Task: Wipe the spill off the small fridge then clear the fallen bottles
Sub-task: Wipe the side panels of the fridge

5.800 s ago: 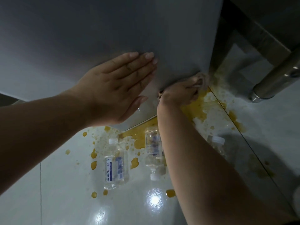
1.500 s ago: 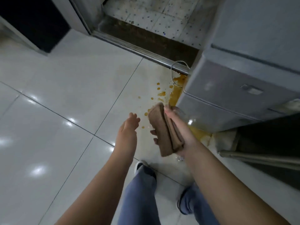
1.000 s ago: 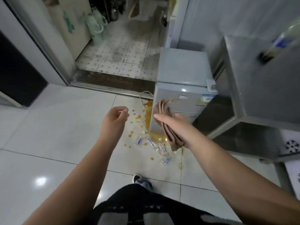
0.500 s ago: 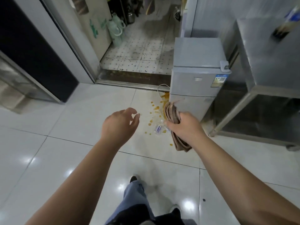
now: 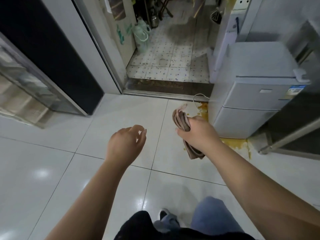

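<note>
Two hands: right hand (image 5: 195, 131) fingers clutch upright brown cloth (image 5: 181, 120); left hand (image 5: 125, 142) loosely curled.

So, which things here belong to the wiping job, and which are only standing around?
For the job:
- brown cloth, gripped in the right hand
- small fridge
- yellow spill on the floor at its base

Only standing around:
- green jugs
- whisk
- metal table leg
- white cable
</note>
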The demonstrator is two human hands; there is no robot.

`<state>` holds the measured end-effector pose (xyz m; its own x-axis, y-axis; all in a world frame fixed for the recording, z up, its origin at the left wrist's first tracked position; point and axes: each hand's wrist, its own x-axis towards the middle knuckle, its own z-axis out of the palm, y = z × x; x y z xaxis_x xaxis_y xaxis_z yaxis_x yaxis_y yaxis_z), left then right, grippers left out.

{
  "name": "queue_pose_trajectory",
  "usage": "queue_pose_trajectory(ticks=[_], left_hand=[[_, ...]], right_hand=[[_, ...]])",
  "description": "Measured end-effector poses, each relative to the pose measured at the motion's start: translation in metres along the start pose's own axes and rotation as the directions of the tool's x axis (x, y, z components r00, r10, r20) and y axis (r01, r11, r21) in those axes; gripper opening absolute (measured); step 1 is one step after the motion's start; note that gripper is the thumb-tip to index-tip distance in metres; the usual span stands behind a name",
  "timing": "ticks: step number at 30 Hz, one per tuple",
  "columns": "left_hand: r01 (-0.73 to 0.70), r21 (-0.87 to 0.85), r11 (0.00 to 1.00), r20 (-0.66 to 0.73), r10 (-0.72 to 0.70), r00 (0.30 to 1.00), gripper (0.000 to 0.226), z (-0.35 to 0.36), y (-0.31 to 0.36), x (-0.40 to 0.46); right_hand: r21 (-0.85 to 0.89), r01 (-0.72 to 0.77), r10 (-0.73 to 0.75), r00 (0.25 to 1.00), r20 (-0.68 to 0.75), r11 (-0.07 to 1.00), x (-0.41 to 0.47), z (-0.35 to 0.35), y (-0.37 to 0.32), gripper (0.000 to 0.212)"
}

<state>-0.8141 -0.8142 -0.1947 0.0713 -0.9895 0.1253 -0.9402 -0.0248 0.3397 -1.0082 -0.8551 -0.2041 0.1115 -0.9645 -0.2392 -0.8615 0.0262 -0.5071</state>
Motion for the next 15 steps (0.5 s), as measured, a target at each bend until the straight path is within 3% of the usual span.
queue_pose_trajectory(ticks=[8, 11, 15], left_hand=[[-0.083, -0.026, 0.996, 0.034, 0.084, 0.996, 0.025, 0.018, -0.047, 0.110], [-0.150, 0.004, 0.989, -0.004, 0.150, 0.989, 0.034, 0.033, -0.050, 0.177], [-0.190, 0.024, 0.982, 0.051, 0.188, 0.981, 0.029, 0.047, -0.036, 0.269]], right_hand=[[-0.039, -0.036, 0.035, 0.999, -0.016, 0.999, 0.096, 0.007, -0.027, 0.038], [-0.040, -0.057, 0.056, 0.998, -0.025, 0.998, 0.156, 0.002, -0.023, 0.042], [-0.001, -0.112, 0.111, 0.993, -0.043, 0.994, 0.243, -0.015, -0.019, 0.044]])
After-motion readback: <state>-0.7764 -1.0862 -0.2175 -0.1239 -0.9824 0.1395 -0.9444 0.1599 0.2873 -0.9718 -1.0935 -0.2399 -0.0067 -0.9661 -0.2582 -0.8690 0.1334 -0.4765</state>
